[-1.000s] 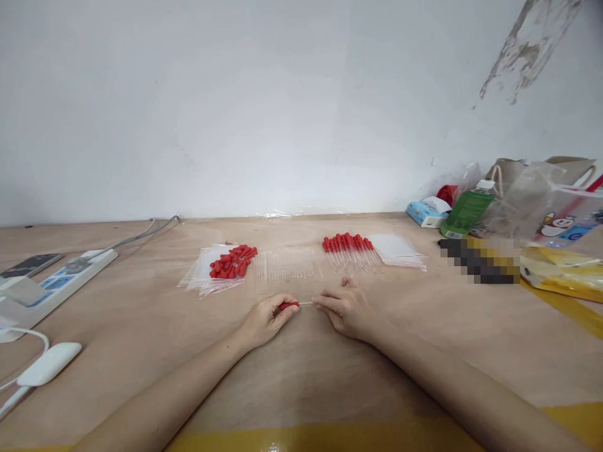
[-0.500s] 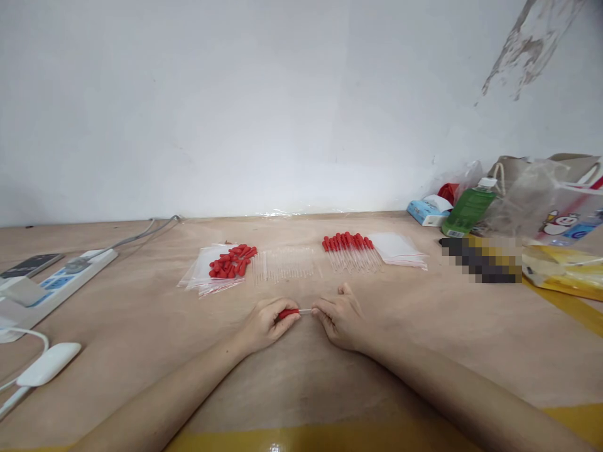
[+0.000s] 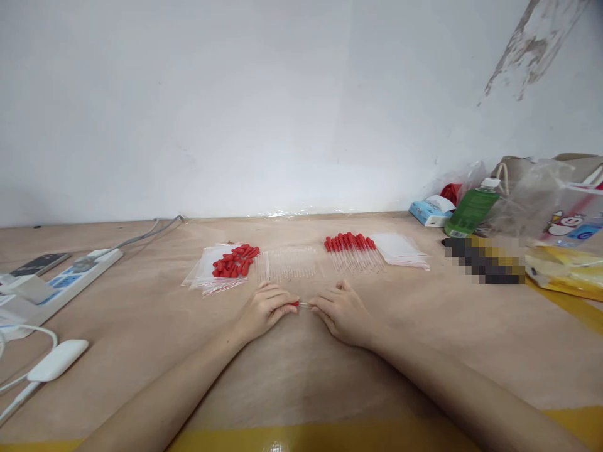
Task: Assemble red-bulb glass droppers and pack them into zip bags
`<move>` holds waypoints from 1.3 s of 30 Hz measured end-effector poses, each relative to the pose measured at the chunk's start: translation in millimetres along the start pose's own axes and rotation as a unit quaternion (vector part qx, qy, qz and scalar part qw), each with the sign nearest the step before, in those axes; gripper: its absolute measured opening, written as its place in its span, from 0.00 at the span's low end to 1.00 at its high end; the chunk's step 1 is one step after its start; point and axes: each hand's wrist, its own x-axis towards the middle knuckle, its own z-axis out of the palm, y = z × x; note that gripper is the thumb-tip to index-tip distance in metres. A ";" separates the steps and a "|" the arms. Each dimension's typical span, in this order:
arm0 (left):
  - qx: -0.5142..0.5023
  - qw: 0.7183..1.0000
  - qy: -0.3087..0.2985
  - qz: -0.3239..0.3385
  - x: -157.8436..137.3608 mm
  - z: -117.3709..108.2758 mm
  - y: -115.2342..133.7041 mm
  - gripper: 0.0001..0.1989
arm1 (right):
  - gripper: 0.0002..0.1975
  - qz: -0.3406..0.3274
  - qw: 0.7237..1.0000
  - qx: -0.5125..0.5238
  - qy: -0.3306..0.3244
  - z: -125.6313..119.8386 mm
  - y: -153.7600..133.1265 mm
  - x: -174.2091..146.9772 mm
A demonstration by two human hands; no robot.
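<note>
1. The left hand [image 3: 268, 307] has thumb and fingers clamped on a smooth red bulb [image 3: 295, 304], mostly hidden in the grip; the right hand [image 3: 342, 314] pinches a slim clear tube [image 3: 304, 305], its shaft spanning the gap between the hands; glass or plastic, I cannot tell.
2. Beyond the left hand, tapered red bulbs [image 3: 234, 261] lie heaped on thin, filmy bags [image 3: 200, 271]; beside them runs a row of clear tubes [image 3: 288, 262]; farther right, red-topped tubes [image 3: 351, 242] lie aligned beside flat, whitish bags [image 3: 400, 248].
3. The tabletop [image 3: 292, 383] is brown, faintly creased, yellow-banded at the near edge; behind rises a pale wall [image 3: 235, 107], peeling at upper right.
</note>
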 end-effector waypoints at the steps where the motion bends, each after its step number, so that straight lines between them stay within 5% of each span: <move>1: 0.003 1.000 0.008 -0.011 -1.0 -0.8 -2.0 0.10 | 0.11 0.004 1.000 -0.007 -0.003 -2.1 0.1 -0.1; 3: 0.001 0.998 0.021 -0.054 -3.8 -2.4 -4.2 0.14 | 0.11 0.039 0.999 -0.013 -0.007 -6.5 4.0 -0.1; 6: -0.023 0.992 0.028 -0.123 -8.0 -4.3 -4.2 0.17 | 0.12 0.183 0.983 0.017 0.007 -15.0 26.2 3.3; 10: -0.060 0.989 -0.019 -0.136 -10.3 -4.6 -3.2 0.14 | 0.13 0.420 0.905 0.022 0.066 -27.7 81.5 14.4; 14: -0.066 0.989 -0.032 -0.125 -10.6 -3.2 -5.2 0.12 | 0.14 0.531 0.843 -0.051 0.064 -28.3 124.2 22.0; 24: -0.068 0.991 -0.036 -0.112 -8.4 -4.1 -6.0 0.10 | 0.16 0.530 0.843 -0.090 0.020 -4.7 126.2 18.7; 28: -0.067 0.990 -0.039 -0.117 -7.4 -5.0 -4.4 0.09 | 0.17 0.474 0.870 -0.125 0.050 -7.2 110.6 24.8; 31: -0.055 0.990 -0.044 -0.118 -6.7 -3.8 -3.1 0.09 | 0.16 0.384 0.915 -0.111 0.055 -5.1 87.0 37.4; 34: 0.001 0.991 -0.020 -0.132 -7.0 -3.6 -4.7 0.08 | 0.12 0.339 0.938 -0.074 0.009 3.3 61.3 54.7; 39: 0.218 0.950 0.084 -0.207 -14.3 -16.2 -27.2 0.09 | 0.12 0.371 0.925 -0.077 -0.029 19.2 40.2 77.2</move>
